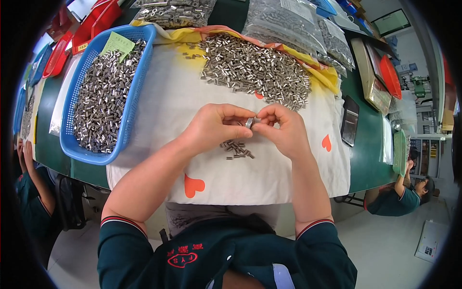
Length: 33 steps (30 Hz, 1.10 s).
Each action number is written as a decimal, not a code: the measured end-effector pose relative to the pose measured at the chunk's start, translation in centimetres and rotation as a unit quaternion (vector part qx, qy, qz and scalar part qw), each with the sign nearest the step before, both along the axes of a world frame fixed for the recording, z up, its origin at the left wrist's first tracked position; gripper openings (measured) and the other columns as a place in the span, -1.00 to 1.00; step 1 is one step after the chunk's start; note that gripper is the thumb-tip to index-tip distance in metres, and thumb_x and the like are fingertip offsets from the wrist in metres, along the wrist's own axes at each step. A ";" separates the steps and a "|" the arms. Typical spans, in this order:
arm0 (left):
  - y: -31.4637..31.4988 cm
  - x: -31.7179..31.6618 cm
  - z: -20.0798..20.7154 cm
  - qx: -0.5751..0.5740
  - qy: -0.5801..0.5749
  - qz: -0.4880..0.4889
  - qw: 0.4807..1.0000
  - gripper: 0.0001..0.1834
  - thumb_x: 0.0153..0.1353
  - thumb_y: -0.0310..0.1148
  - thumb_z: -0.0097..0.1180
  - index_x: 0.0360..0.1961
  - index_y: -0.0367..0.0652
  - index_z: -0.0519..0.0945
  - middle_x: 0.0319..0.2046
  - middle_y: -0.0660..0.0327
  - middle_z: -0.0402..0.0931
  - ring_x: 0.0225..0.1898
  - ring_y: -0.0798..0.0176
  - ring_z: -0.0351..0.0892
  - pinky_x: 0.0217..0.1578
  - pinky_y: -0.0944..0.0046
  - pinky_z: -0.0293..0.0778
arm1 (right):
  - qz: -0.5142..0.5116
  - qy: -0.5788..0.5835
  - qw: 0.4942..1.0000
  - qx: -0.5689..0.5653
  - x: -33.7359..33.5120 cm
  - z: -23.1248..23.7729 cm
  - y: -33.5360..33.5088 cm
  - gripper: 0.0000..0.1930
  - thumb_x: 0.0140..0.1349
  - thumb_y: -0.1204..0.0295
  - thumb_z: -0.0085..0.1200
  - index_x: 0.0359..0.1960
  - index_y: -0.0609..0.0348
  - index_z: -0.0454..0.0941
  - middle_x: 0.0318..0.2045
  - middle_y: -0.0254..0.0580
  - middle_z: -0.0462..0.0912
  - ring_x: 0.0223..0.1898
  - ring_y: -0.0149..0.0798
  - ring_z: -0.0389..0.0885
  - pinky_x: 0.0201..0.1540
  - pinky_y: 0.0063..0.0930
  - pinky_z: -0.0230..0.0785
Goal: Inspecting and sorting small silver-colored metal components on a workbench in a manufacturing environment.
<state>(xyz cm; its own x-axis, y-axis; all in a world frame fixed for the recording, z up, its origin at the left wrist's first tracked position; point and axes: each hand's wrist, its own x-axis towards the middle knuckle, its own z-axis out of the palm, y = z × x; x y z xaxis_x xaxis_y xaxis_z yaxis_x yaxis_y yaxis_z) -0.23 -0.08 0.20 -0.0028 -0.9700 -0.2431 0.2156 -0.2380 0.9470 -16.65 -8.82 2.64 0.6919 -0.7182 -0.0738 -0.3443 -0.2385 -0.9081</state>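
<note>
left hand pinches a metal piece; right hand curls beside it, hold unclear; best work low over the small cylinders.

Left hand and right hand partly cover that small metal piece, full shape unreadable; up top, the bag of ring-ended metal parts runs out of frame!

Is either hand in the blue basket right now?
No, the left hand and the right hand meet over the white cloth, to the right of the blue basket.
</note>
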 end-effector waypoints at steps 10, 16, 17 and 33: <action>0.2 0.3 0.1 -0.010 -0.029 -0.069 0.997 -0.65 -0.08 -0.49 0.26 -0.19 -0.25 0.54 -0.40 0.33 0.50 -0.36 0.52 0.44 -0.31 0.49 0.42 | -0.083 0.118 0.945 -0.295 0.4 -2.4 -2.3 -0.92 -0.03 0.49 0.10 -0.47 0.19 0.51 -0.54 -0.22 0.52 -0.46 -0.24 0.49 -0.36 -0.43 0.32; -0.1 0.5 0.1 0.006 0.044 -0.037 0.998 -0.61 -0.04 -0.54 0.21 -0.11 -0.28 0.48 -0.38 0.34 0.48 -0.35 0.53 0.44 -0.30 0.51 0.43 | -0.049 0.193 0.920 -0.338 0.6 -2.4 -2.2 -0.93 -0.04 0.50 0.08 -0.48 0.16 0.51 -0.49 -0.18 0.52 -0.36 -0.13 0.47 -0.26 -0.32 0.31; -0.1 0.5 0.1 0.006 0.043 -0.037 0.998 -0.61 -0.04 -0.54 0.21 -0.11 -0.28 0.48 -0.38 0.34 0.48 -0.35 0.53 0.44 -0.30 0.51 0.43 | -0.061 0.178 0.923 -0.336 0.5 -2.5 -2.2 -0.93 -0.04 0.50 0.07 -0.48 0.16 0.51 -0.48 -0.17 0.52 -0.36 -0.12 0.47 -0.25 -0.31 0.31; -0.1 0.7 -0.2 -0.004 0.052 0.005 0.999 -0.64 -0.01 -0.56 0.17 -0.11 -0.31 0.47 -0.35 0.24 0.51 -0.33 0.49 0.48 -0.30 0.50 0.43 | 0.010 -0.049 0.989 -0.140 0.6 0.4 1.1 -0.92 -0.04 0.58 0.09 -0.45 0.22 0.53 -0.50 -0.28 0.55 -0.47 -0.38 0.50 -0.40 -0.56 0.34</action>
